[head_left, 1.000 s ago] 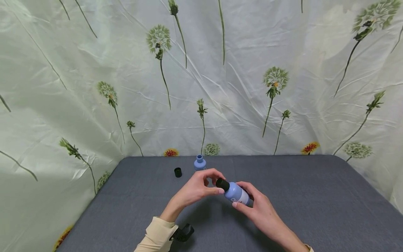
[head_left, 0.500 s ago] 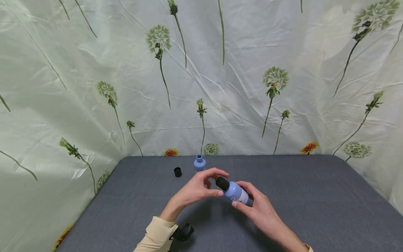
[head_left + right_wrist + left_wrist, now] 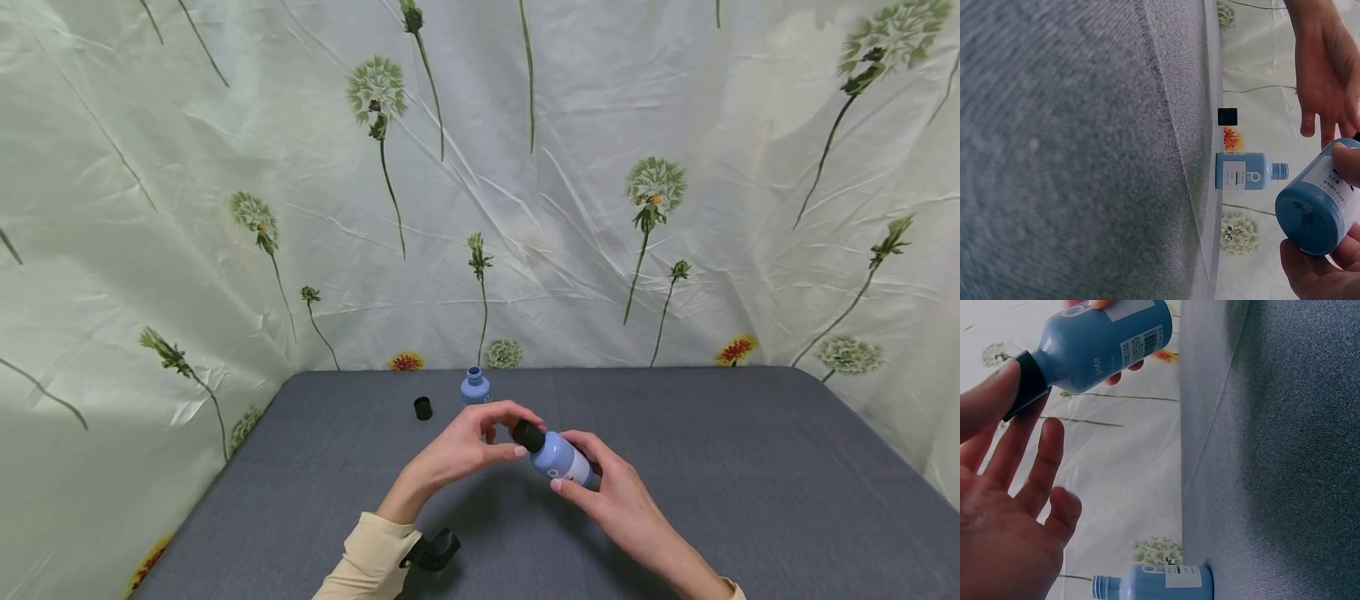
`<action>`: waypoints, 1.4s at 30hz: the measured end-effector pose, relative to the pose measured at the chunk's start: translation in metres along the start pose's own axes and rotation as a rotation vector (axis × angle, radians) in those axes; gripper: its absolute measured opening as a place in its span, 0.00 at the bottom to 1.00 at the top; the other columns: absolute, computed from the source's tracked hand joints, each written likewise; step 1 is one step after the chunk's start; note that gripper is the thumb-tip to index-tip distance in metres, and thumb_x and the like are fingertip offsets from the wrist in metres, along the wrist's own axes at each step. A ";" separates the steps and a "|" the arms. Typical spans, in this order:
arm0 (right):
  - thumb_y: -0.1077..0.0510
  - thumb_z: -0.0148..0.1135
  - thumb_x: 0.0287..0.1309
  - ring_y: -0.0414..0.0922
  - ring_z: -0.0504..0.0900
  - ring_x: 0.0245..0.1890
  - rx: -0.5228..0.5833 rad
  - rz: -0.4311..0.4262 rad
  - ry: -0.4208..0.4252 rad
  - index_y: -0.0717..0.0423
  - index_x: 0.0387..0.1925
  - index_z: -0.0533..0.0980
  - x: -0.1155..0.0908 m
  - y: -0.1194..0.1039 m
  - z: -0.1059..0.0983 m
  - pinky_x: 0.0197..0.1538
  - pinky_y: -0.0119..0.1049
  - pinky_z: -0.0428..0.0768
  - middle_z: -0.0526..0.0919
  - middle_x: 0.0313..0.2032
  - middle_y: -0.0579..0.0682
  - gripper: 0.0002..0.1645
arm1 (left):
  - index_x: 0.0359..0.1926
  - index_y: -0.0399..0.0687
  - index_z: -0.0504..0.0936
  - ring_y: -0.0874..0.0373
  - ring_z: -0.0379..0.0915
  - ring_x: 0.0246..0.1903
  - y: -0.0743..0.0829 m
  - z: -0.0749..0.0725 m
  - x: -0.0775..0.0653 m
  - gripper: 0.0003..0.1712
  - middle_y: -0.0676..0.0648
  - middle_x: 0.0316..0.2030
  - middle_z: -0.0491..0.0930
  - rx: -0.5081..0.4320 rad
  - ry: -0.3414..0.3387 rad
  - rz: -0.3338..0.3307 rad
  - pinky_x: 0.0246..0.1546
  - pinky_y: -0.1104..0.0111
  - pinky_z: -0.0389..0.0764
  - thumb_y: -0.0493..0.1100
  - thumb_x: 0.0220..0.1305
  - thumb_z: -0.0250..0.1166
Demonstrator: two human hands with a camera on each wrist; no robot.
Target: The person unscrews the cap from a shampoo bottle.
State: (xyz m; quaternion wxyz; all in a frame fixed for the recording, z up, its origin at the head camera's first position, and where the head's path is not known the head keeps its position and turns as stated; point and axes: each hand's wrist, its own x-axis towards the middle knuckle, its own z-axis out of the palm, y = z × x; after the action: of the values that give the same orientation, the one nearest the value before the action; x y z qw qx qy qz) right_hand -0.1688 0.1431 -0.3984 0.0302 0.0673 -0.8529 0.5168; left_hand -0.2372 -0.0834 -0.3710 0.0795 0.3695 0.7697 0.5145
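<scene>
My right hand [image 3: 618,500] grips a blue plastic bottle [image 3: 555,455] with a white label, tilted up and to the left above the table. A black cap [image 3: 529,435] sits on its neck. Thumb and fingers of my left hand [image 3: 467,442] pinch that cap from the left side. In the left wrist view the thumb lies over the cap [image 3: 1030,384], a finger shows behind it, and the other fingers are spread loosely. From the right wrist view the bottle's base [image 3: 1310,219] faces the camera, with right thumb and fingers around the body.
A second blue bottle [image 3: 476,390] stands upright and uncapped near the table's back edge, partly hidden by my left hand. Left of it a loose black cap [image 3: 423,408] rests on the grey table [image 3: 337,475]. Behind the table hangs a flower-print curtain [image 3: 555,208].
The left fingers spread off the cap half a second ago and are closed around it again now. Right hand and bottle stay nearly in place.
</scene>
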 end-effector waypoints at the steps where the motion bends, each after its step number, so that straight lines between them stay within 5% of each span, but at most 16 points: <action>1: 0.53 0.75 0.53 0.45 0.77 0.47 -0.001 0.000 0.002 0.48 0.59 0.73 0.000 0.000 0.000 0.50 0.49 0.75 0.80 0.51 0.48 0.32 | 0.52 0.61 0.82 0.51 0.72 0.41 0.000 0.000 0.000 0.17 0.56 0.44 0.81 0.009 0.012 -0.013 0.32 0.67 0.64 0.43 0.62 0.70; 5: 0.54 0.75 0.52 0.45 0.77 0.46 -0.002 0.010 0.009 0.46 0.59 0.73 -0.001 0.001 0.001 0.50 0.48 0.74 0.80 0.50 0.47 0.32 | 0.47 0.60 0.82 0.54 0.73 0.38 0.000 0.002 0.001 0.16 0.54 0.38 0.79 0.029 0.065 -0.050 0.31 0.68 0.65 0.47 0.58 0.74; 11: 0.56 0.75 0.52 0.45 0.77 0.46 0.004 0.004 0.014 0.46 0.58 0.73 -0.001 0.001 0.002 0.49 0.47 0.75 0.80 0.50 0.47 0.32 | 0.44 0.58 0.82 0.46 0.72 0.38 -0.001 0.003 0.002 0.16 0.53 0.35 0.78 0.020 0.098 -0.056 0.33 0.66 0.67 0.47 0.56 0.76; 21: 0.55 0.74 0.53 0.46 0.77 0.47 -0.010 0.022 0.005 0.47 0.59 0.73 0.000 0.001 0.002 0.50 0.49 0.75 0.80 0.51 0.48 0.32 | 0.58 0.60 0.78 0.58 0.73 0.51 -0.002 0.000 0.002 0.25 0.57 0.55 0.78 -0.014 -0.035 0.015 0.38 0.64 0.72 0.42 0.60 0.72; 31: 0.55 0.75 0.53 0.46 0.76 0.45 -0.003 0.014 0.001 0.47 0.59 0.73 -0.001 0.000 0.001 0.48 0.46 0.74 0.80 0.50 0.48 0.32 | 0.57 0.54 0.81 0.55 0.72 0.52 -0.003 -0.003 0.001 0.23 0.54 0.55 0.80 -0.053 -0.094 0.092 0.43 0.61 0.76 0.33 0.62 0.65; 42: 0.54 0.75 0.52 0.45 0.76 0.47 -0.021 0.011 0.012 0.46 0.59 0.73 0.000 0.000 0.001 0.50 0.47 0.74 0.80 0.51 0.48 0.33 | 0.50 0.58 0.83 0.57 0.77 0.41 -0.001 -0.001 0.001 0.16 0.55 0.41 0.83 -0.007 0.034 -0.031 0.37 0.65 0.74 0.44 0.60 0.72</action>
State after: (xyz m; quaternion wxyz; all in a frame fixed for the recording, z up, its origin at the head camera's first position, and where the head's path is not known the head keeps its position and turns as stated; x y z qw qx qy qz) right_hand -0.1685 0.1421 -0.3990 0.0332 0.0594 -0.8584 0.5084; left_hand -0.2389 -0.0839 -0.3713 0.0758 0.3485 0.7747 0.5221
